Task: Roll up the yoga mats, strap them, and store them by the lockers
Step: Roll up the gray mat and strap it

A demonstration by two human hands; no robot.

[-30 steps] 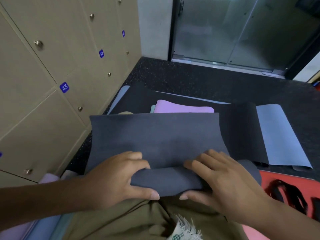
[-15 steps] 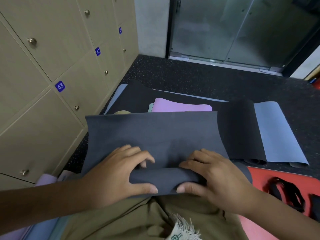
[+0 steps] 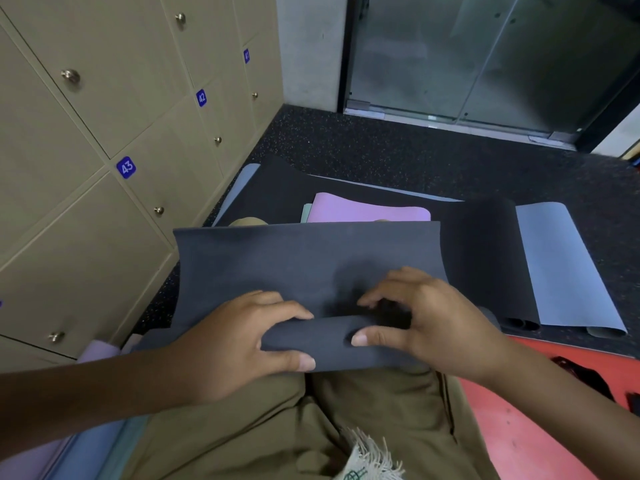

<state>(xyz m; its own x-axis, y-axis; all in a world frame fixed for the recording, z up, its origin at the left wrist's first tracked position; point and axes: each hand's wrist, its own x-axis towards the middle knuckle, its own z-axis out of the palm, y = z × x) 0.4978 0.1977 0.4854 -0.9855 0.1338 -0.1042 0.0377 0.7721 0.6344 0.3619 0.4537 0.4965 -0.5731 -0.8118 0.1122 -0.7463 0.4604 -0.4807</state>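
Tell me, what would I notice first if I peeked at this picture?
Two hands, the left hand and the right hand, grip the rolled near edge of a dark grey yoga mat in the middle. A pink mat peeks out behind it, and beige lockers with blue number tags stand on the left.

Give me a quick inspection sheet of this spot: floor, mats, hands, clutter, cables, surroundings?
Surface: dark speckled floor.
Job's things: dark grey mat, near end rolled on the lap; pink mat, black mat and pale blue mat beyond.
Clutter: black straps on red mat.
Hands: left hand and right hand grip the roll.
Cables: nothing seen.
Surroundings: numbered lockers left, glass doors ahead.
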